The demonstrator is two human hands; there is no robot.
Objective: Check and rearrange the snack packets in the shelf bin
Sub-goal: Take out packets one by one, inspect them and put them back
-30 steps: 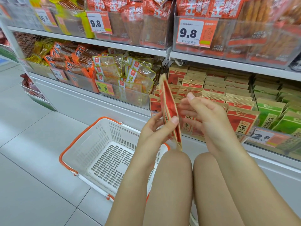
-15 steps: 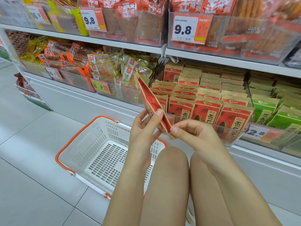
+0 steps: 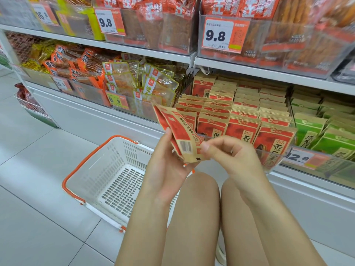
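My left hand (image 3: 167, 167) holds a small stack of red and tan snack packets (image 3: 178, 131), tilted back side up so that a barcode shows. My right hand (image 3: 228, 152) pinches the lower right corner of that stack with thumb and forefinger. Just behind the hands, on the low shelf, stands a clear shelf bin (image 3: 276, 160) filled with rows of the same red packets (image 3: 242, 120), upright and facing forward.
Green packets (image 3: 322, 131) fill the bin to the right, behind a 12.8 price tag (image 3: 299, 157). Clear-wrapped snacks (image 3: 142, 87) sit to the left. A white basket with orange rim (image 3: 107, 181) stands on the tiled floor by my bare knees (image 3: 199, 187).
The held packets have tilted from nearly edge-on and upright to leaning left with their backs showing. My right hand dropped from the stack's upper side to its lower corner.
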